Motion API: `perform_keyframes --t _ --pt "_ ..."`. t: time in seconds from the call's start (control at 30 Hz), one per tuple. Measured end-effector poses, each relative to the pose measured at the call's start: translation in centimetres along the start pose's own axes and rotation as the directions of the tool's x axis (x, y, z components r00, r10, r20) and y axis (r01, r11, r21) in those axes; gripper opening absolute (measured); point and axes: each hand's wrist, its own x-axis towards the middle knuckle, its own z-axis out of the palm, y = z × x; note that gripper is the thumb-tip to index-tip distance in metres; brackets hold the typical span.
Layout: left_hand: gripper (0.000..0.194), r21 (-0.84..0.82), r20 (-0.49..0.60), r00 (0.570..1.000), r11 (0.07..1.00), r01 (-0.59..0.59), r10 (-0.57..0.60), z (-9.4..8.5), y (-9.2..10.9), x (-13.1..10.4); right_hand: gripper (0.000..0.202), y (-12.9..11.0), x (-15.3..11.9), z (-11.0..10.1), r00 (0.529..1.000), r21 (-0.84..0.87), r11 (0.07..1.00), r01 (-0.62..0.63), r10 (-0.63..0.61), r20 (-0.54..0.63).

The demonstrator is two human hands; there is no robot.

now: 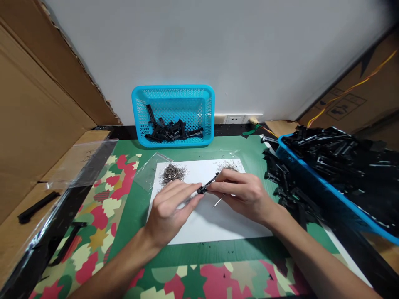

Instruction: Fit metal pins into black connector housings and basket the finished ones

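Note:
A small, narrow black plastic part is held slantwise above a white sheet. My left hand pinches its lower left end between thumb and fingers. At the part's upper right end are the closed fingers of my right hand. From under those fingers a thin metal rod-like tool sticks out, its tip pointing down and left; its other end is hidden. Behind my left hand lies a pile of tiny metal pieces, perhaps springs. A second pile of tiny metal pieces is partly covered by my right hand.
A blue basket with several black parts stands against the wall. On the right, a larger blue bin is heaped with black parts, and more black parts lie beside it. A clear plastic bag touches the sheet's left side.

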Motion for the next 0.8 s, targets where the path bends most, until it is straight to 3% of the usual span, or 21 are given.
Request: perform_keyframes --t 0.37,0.8 --pt "0.038 -0.099 -0.019 0.999 0.994 0.044 -0.046 -0.1 0.2 0.1 0.022 -1.3 0.1 0.8 0.987 -0.111 0.991 0.069 -0.083 -0.136" --pt "0.035 -0.148 0.008 0.997 0.986 0.071 -0.07 -0.2 0.2 -0.1 0.026 -1.7 0.3 0.4 0.987 -0.081 0.99 0.118 -0.125 -0.096"
